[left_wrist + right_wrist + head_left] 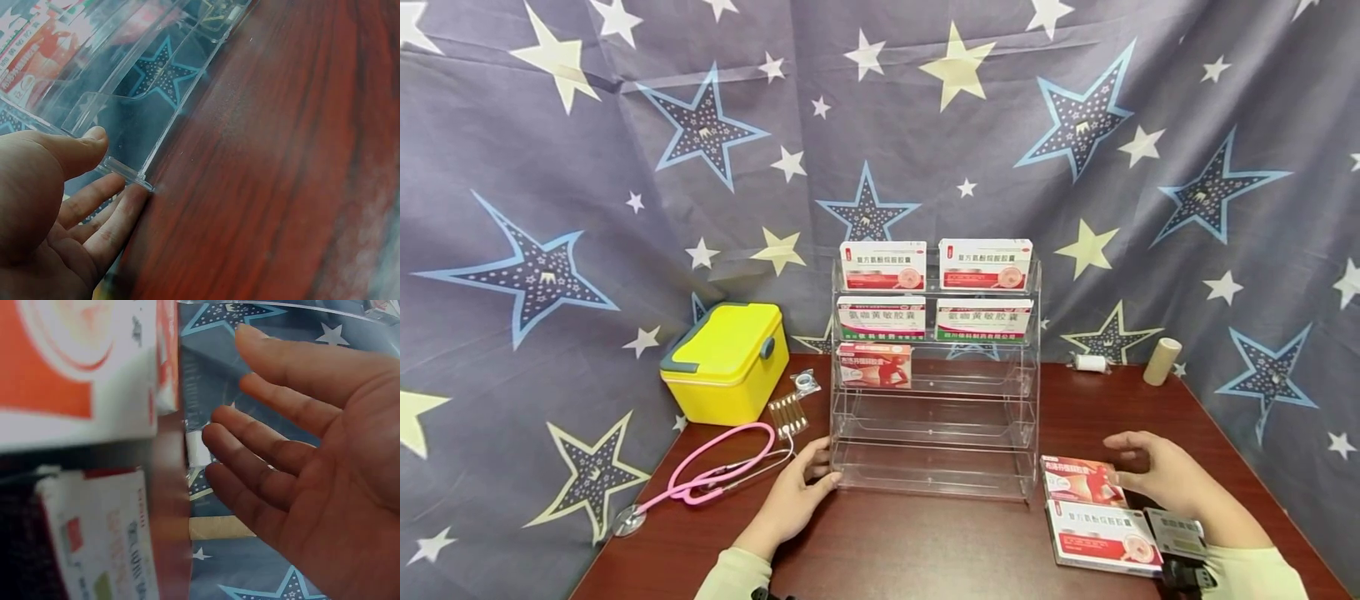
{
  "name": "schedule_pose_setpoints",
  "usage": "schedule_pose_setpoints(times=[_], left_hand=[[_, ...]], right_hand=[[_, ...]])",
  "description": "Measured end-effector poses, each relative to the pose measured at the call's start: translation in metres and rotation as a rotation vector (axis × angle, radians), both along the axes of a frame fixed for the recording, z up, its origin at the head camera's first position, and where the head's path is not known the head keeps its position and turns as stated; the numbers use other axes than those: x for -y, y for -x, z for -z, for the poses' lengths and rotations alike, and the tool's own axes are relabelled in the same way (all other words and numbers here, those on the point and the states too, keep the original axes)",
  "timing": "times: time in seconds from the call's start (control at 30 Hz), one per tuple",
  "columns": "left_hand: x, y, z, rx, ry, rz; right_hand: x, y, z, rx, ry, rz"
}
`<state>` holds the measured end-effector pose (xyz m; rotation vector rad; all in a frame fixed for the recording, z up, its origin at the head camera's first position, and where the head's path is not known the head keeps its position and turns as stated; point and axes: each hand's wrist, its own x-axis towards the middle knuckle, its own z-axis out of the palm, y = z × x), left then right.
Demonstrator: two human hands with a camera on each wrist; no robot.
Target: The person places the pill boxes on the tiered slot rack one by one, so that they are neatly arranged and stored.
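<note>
A clear tiered display rack stands on the table, small medicine boxes on its upper tiers. My left hand holds the rack's lower left corner. In the left wrist view, the thumb lies at the side panel and the fingertips are at the base corner. My right hand is at the right, its fingers spread beside a red capsule box. Nothing is between those fingers in the right wrist view. Nearer me lie a white and red box and a box partly hidden by the wrist.
To the left are a yellow case, a pink stethoscope, a pack of cotton swabs and a small wrapped roll. A white roll and a tan roll sit at the back right. Star-patterned cloth hangs behind.
</note>
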<state>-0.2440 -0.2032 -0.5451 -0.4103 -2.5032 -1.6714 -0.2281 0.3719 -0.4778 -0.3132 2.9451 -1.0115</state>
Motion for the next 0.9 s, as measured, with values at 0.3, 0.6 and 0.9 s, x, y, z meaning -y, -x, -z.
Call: schedule_pose_setpoints(times=[0.3,0.6,0.9], left_hand=[[-0.001,-0.001,-0.002,0.028,-0.012,-0.012],[0.0,-0.001,-0.002,0.011,-0.014,-0.006],[0.002,0.002,0.005,-0.017,-0.003,0.019]], right_hand=[[-0.004,0.003,0.011,0.06,-0.069,-0.033],[-0.004,0.004,0.013,0.092,-0.085,-0.038],[-0.003,0.005,0.016,0.122,0.004,-0.082]])
